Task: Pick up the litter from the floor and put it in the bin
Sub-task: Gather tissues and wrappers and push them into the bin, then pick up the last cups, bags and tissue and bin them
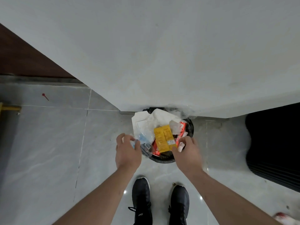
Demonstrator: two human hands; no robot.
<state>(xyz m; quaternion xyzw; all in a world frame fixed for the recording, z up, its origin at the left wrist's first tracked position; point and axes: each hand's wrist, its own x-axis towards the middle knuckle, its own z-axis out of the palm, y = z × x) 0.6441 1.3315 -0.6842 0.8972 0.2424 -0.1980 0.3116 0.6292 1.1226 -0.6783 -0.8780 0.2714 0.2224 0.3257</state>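
While both hands hover over the bin (190,127), left hand (128,151) pinching clear wrapper (142,140), right hand (188,153) gripping yellow packet (164,140).

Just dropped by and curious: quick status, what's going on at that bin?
Both hands over the bin: left hand on clear plastic wrapper, right hand at yellow packet. Bin heaped full. Small red bit on floor.

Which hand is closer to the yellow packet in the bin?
Right. The right hand touches the yellow packet's lower right corner. The left hand is off to its left, on the clear plastic wrapper.
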